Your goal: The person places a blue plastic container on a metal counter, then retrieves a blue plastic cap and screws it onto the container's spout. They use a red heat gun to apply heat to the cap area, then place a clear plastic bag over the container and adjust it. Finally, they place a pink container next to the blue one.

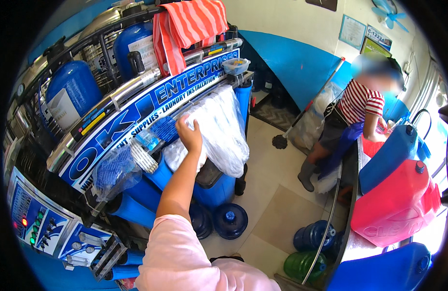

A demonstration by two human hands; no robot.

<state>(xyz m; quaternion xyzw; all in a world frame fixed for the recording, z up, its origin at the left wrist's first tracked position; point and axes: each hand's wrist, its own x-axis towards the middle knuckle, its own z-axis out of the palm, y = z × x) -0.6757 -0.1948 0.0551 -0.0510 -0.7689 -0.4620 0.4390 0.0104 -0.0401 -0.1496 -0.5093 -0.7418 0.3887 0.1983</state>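
Observation:
My left hand (189, 136) reaches forward from a pink sleeve, its fingers curled at the left edge of a bundle of clear plastic bags (222, 131). The plastic hangs in loose folds over the front of the filter rack, below the sign board (156, 104). Just left of my fingers lies a blue patterned pack (164, 129). Farther left are a stack of white tubes or sleeves (143, 156) and a clear bag of blue patterned pieces (117, 167). My right hand does not show.
A red striped towel (187, 31) hangs over the blue tanks. Blue round jugs (230, 220) stand on the floor below. To the right, a counter holds a red container (396, 203) and blue ones. A person in a striped shirt (360, 103) bends there, near a mop (279, 141).

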